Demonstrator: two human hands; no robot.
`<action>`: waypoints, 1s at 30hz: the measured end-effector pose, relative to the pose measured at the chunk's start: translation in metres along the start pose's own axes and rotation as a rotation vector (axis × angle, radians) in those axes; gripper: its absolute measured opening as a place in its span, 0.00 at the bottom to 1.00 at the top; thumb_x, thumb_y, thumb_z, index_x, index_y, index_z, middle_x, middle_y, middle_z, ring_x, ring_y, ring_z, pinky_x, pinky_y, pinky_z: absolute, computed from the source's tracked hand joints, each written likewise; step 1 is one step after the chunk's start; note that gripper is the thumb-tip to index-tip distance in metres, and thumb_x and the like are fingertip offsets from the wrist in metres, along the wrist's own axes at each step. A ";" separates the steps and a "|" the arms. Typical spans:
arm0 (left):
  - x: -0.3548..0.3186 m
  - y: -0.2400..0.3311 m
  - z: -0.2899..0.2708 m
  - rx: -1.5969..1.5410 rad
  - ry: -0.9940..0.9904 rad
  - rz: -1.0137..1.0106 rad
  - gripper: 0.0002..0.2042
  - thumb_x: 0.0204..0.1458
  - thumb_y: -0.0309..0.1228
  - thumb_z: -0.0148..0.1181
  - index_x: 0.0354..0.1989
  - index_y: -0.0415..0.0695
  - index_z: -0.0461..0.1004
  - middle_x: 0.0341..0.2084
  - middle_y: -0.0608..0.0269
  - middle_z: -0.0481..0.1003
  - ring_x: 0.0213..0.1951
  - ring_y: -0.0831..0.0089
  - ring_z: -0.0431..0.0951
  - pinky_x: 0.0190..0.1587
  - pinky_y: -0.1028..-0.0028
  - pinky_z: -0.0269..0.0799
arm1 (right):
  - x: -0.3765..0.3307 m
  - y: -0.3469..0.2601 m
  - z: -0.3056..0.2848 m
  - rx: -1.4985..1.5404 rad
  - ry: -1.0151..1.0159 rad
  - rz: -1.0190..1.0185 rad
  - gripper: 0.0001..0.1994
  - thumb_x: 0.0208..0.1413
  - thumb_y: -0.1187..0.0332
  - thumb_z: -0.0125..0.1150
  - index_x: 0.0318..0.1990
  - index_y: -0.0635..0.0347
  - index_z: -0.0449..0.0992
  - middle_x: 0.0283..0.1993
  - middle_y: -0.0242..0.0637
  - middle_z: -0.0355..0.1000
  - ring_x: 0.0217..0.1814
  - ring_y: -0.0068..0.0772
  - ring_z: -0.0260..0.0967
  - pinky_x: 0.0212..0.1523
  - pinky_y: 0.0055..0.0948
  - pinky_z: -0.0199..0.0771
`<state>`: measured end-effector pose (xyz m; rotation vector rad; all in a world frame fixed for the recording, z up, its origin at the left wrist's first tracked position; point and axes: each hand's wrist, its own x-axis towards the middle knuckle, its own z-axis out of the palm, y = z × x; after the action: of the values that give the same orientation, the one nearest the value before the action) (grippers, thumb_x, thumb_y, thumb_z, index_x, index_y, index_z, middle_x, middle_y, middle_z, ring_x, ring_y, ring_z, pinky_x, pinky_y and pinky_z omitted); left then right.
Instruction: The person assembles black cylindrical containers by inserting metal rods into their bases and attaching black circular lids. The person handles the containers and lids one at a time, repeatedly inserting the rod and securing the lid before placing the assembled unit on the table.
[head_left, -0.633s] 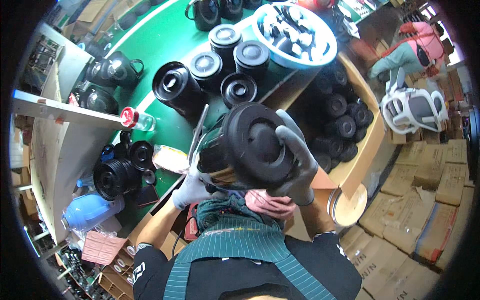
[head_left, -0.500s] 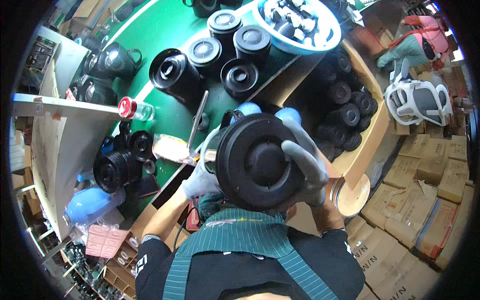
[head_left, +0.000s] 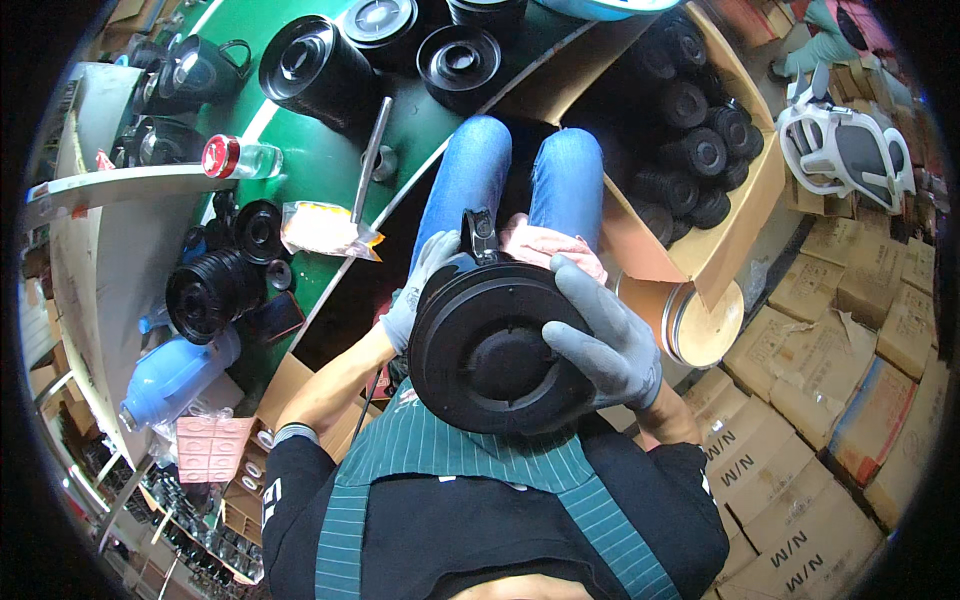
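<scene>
A black round pot with a handle (head_left: 481,235) is held in front of my chest, its wide black lid (head_left: 505,352) turned up toward me. My left hand (head_left: 418,290), in a grey glove, wraps round the pot's left side, partly hidden by it. My right hand (head_left: 610,340), gloved too, is on the lid's right side, two fingers spread over its top and the rest near the rim. Behind the pot, a pink cloth (head_left: 553,246) lies across my lap.
On the green table (head_left: 335,165) stand several black lidded pots (head_left: 320,72), a red-capped jar (head_left: 240,158), a metal rod (head_left: 372,160) and a plastic packet (head_left: 330,232). An open carton (head_left: 765,185) of black lids is at right, beside stacked boxes (head_left: 800,400).
The view has shifted, so the table appears higher and my knees show. The pot is now nearer my body with its handle in sight, and my right fingers are spread wider on the lid.
</scene>
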<state>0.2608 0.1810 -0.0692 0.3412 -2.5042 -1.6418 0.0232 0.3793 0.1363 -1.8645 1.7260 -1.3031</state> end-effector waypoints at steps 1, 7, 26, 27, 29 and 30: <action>0.003 0.003 0.001 -0.050 -0.035 -0.069 0.38 0.58 0.41 0.71 0.75 0.39 0.64 0.77 0.41 0.57 0.79 0.43 0.53 0.81 0.49 0.45 | 0.001 -0.001 0.004 0.009 0.059 -0.021 0.37 0.40 0.61 0.79 0.64 0.56 0.80 0.74 0.65 0.65 0.71 0.67 0.72 0.69 0.54 0.75; 0.004 0.048 -0.019 -0.512 -0.225 -0.368 0.38 0.58 0.47 0.68 0.74 0.41 0.67 0.75 0.43 0.62 0.78 0.42 0.56 0.80 0.46 0.46 | 0.001 0.003 -0.002 -0.028 0.014 0.005 0.40 0.39 0.57 0.83 0.65 0.57 0.79 0.74 0.65 0.65 0.73 0.68 0.70 0.71 0.56 0.72; 0.198 0.141 -0.320 0.996 0.980 0.290 0.31 0.47 0.40 0.83 0.60 0.43 0.80 0.58 0.47 0.78 0.55 0.47 0.81 0.58 0.53 0.77 | 0.034 0.098 0.041 0.801 0.181 0.661 0.36 0.80 0.48 0.42 0.79 0.72 0.56 0.76 0.52 0.67 0.77 0.49 0.67 0.80 0.48 0.61; 0.223 0.134 -0.346 1.004 0.958 0.079 0.27 0.48 0.39 0.82 0.56 0.43 0.83 0.54 0.47 0.80 0.51 0.50 0.83 0.56 0.55 0.78 | 0.025 0.101 0.043 0.816 0.198 0.765 0.34 0.80 0.49 0.42 0.79 0.72 0.57 0.75 0.52 0.67 0.77 0.48 0.68 0.79 0.47 0.63; 0.260 0.103 -0.401 0.895 0.901 -0.066 0.25 0.46 0.39 0.83 0.52 0.43 0.85 0.52 0.50 0.81 0.49 0.53 0.85 0.54 0.60 0.80 | 0.000 0.109 0.053 0.975 0.304 0.917 0.31 0.81 0.53 0.43 0.77 0.72 0.59 0.73 0.52 0.70 0.74 0.45 0.71 0.76 0.42 0.67; 0.269 0.049 -0.438 1.053 0.887 0.076 0.25 0.43 0.38 0.83 0.50 0.44 0.86 0.51 0.53 0.82 0.50 0.54 0.84 0.56 0.61 0.80 | -0.011 0.115 0.060 1.110 0.393 0.971 0.29 0.81 0.56 0.45 0.76 0.73 0.62 0.71 0.52 0.72 0.72 0.43 0.73 0.74 0.39 0.69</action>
<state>0.0955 -0.2578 0.1460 0.8063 -2.2812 0.0822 -0.0044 0.3401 0.0153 -0.1243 1.2347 -1.6288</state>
